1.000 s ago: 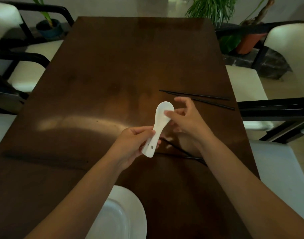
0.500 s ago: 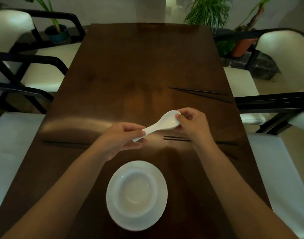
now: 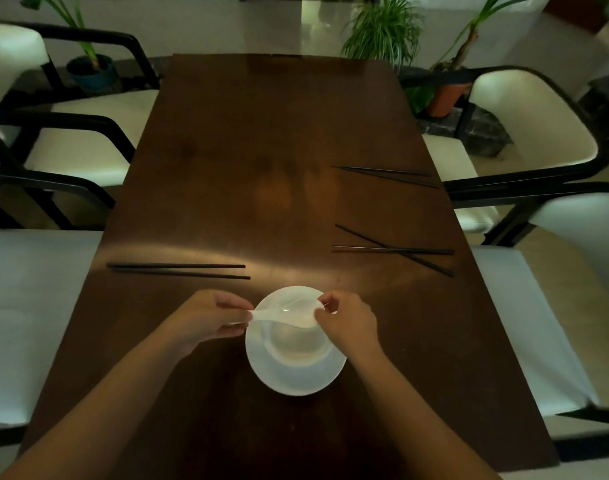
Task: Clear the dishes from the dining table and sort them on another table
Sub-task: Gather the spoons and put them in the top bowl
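A white ceramic spoon [image 3: 289, 315] lies across the air just above a white bowl [image 3: 292, 344] that stands on a white plate [image 3: 296, 379] near me on the dark wooden table [image 3: 261, 150]. My left hand [image 3: 209, 320] pinches the spoon's handle end. My right hand [image 3: 348, 323] pinches its scoop end. One pair of black chopsticks [image 3: 178, 271] lies left of the bowl, a crossed pair of chopsticks [image 3: 393, 250] to the right, and a third chopstick pair [image 3: 386, 175] farther back on the right.
White-cushioned chairs with black frames stand along both sides, such as the left chair [image 3: 78, 147] and the right chair [image 3: 524, 133]. Potted plants [image 3: 382, 32] stand on the floor beyond the table's far end.
Both hands have brought the spoon toward me and down, from above the bare table to just over the bowl. My view has tilted down, showing more of the table.
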